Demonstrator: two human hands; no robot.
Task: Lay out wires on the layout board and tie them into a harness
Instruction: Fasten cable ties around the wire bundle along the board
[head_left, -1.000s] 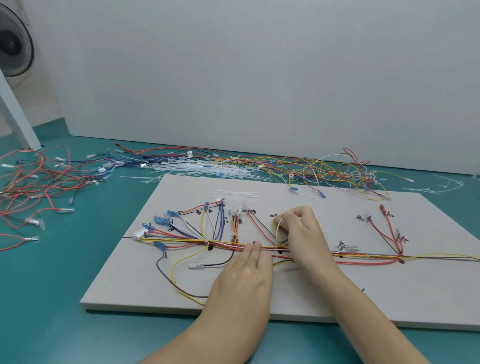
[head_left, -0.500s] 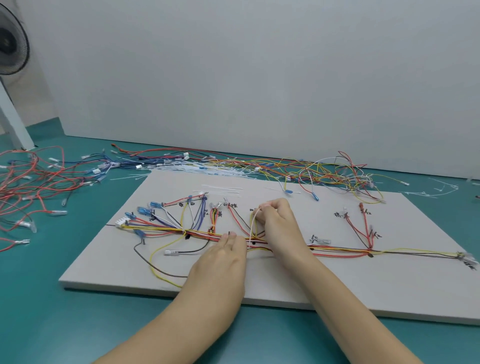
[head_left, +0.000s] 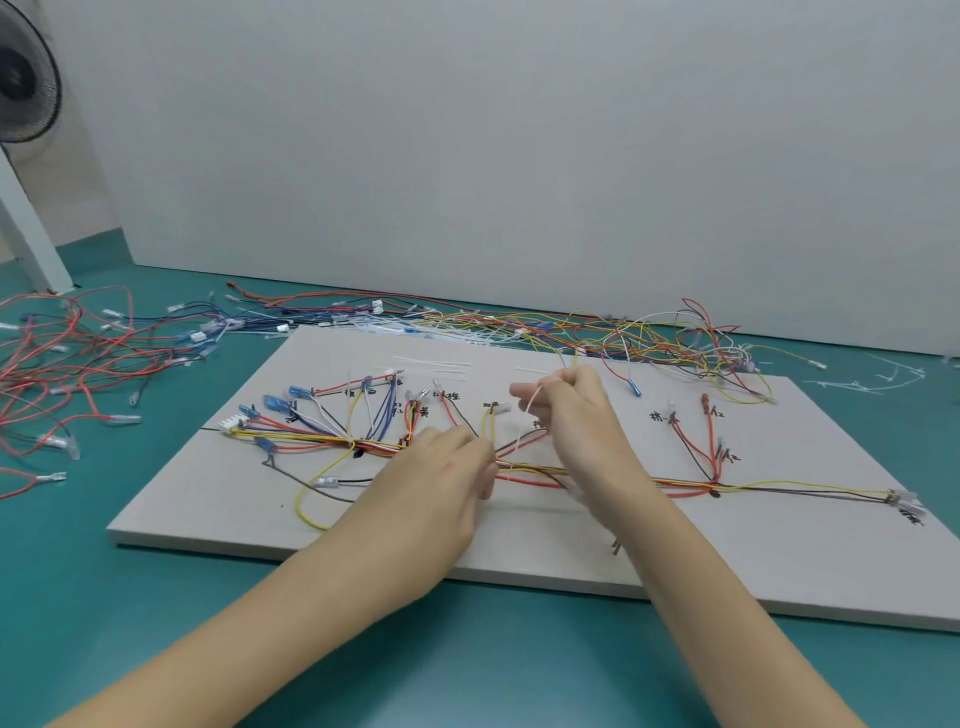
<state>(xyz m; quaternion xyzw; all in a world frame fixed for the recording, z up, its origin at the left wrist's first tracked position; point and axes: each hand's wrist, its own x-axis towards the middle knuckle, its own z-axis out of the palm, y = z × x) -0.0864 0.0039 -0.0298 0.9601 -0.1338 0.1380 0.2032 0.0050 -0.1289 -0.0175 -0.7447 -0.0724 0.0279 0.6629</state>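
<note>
A grey layout board (head_left: 779, 561) lies on the teal table and carries a bundle of coloured wires (head_left: 322, 441) along its middle, with branches up to hand-written labels. My left hand (head_left: 441, 483) lies on the bundle's middle, its fingertips at the wires by a yellow branch (head_left: 488, 431). My right hand (head_left: 566, 410) is raised just right of it and pinches a thin white cable tie (head_left: 527, 423) that runs down to the bundle. Whether my left fingers pinch the wires is not visible.
Loose white cable ties (head_left: 436, 364) lie on the board's far side. Tangled spare wires (head_left: 649, 332) stretch along the wall behind the board, and red wires (head_left: 57, 364) spread at the left. A fan (head_left: 26, 83) stands at the far left.
My right hand has lifted up and away from the bundle, drawing the white cable tie upward. My left hand has stayed on the wires. The view has shifted a little.
</note>
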